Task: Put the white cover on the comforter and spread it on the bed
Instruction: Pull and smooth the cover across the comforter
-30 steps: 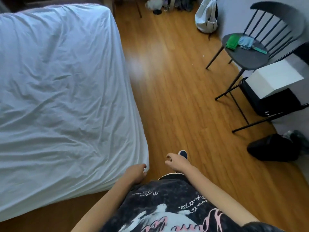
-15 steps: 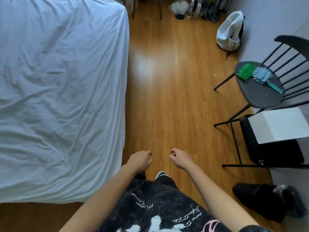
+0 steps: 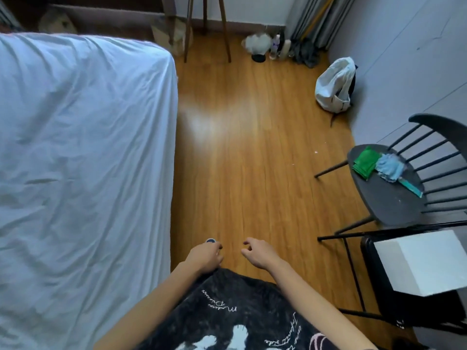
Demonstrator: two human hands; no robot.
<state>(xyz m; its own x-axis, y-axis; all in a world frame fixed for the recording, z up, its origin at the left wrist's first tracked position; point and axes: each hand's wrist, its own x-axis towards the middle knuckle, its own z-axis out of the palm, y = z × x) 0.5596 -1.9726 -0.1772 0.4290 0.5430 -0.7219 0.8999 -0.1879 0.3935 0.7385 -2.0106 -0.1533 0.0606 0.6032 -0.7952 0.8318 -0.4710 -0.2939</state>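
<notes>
While both hands hang loose and empty, nothing's grabbed yet.
Left hand (image 3: 205, 257) and right hand (image 3: 260, 253) have relaxed, half-curled fingers over the floor (image 3: 252, 160), just right of the bed (image 3: 83, 160). Can't spot the comforter or white cover anywhere, so I'd guess fetching them comes next.

The bed (image 3: 83, 152) wears a plain white, creased sheet. The floor (image 3: 247, 160) is honey-brown wood grain. The chair (image 3: 389, 198) is black, carrying a green cloth (image 3: 364, 161) and a pale blue cloth (image 3: 389, 168). The shirt (image 3: 240, 314) is mottled black with white script. A white bag (image 3: 333, 84) sits by the grey wall.
</notes>
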